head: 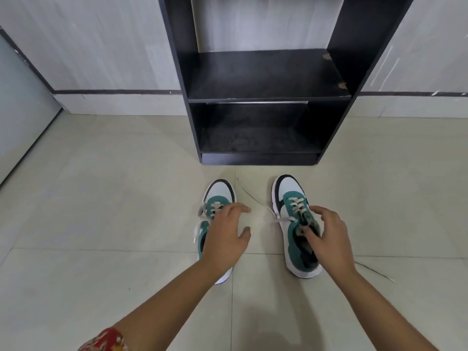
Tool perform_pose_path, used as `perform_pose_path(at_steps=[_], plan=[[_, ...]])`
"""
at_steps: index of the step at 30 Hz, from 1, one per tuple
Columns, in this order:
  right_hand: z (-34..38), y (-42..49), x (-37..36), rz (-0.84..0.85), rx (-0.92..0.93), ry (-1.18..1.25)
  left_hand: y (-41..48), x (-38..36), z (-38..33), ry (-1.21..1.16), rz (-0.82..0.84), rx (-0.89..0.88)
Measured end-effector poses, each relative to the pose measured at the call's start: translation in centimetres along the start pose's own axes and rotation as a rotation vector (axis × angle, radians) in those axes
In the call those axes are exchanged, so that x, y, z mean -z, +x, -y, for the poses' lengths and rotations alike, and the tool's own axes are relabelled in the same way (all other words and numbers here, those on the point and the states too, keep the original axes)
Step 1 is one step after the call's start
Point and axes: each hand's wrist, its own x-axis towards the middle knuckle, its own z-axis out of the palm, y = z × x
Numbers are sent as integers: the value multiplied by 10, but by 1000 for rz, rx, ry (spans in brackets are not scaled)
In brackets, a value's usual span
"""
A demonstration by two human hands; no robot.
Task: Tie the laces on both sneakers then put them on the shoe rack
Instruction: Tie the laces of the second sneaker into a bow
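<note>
The left sneaker (219, 192) is covered by the left hand (225, 236), fingers spread; the right sneaker (290, 190) is touched by the loosely spread right hand (329, 239), before the shoe rack (266, 76)

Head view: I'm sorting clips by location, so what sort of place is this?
Probably a home entryway or hallway: a black wooden shoe rack stands against a pale panelled wall, with green-and-white sneakers on the beige tiled floor.

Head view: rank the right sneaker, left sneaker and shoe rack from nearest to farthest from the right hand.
1. Right sneaker, directly at the right hand.
2. Left sneaker, across on the left.
3. Shoe rack, ahead, beyond both sneakers.
</note>
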Motion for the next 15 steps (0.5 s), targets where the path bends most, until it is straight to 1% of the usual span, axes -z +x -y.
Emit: perform_pose_path(at_steps=[2, 3, 5, 7, 10, 12, 15], plan=[[-17, 7, 1, 74, -125, 19, 5, -10, -7, -46, 147, 11], [-22, 9, -1, 115, -150, 55, 8, -14, -11, -40, 204, 15], [-25, 6, -6, 159, -129, 82, 16, -20, -17, -12, 277, 9], [-21, -3, -12, 152, -115, 90, 23, -26, -21, 12, 317, -6], [-17, -23, -23, 169, -115, 113, 25, -38, -23, -15, 393, 15], [-16, -31, -25, 187, -116, 108, 23, -47, -21, 75, 408, -21], [-17, -30, -20, 207, -137, 62, 22, -52, -15, 252, 322, -79]])
